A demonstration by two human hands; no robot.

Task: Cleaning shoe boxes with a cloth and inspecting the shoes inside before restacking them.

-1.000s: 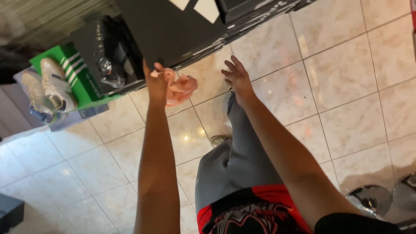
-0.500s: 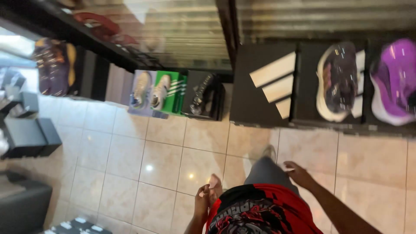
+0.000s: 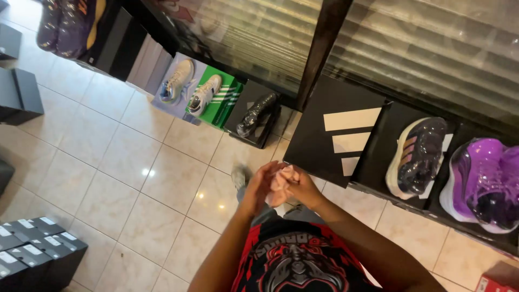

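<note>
Head view, pink cloth (image 3: 283, 178) half-hidden, both hands

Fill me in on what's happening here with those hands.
A person stands on a tiled floor in front of a low row of shoe displays. The left hand and right hand are brought together in front of the body, both around a small pink cloth bunched between them. Just ahead sit a black shoe box, a dark sneaker and a purple sneaker, both wrapped in clear film. More black boxes are stacked on the floor to the left.
</note>
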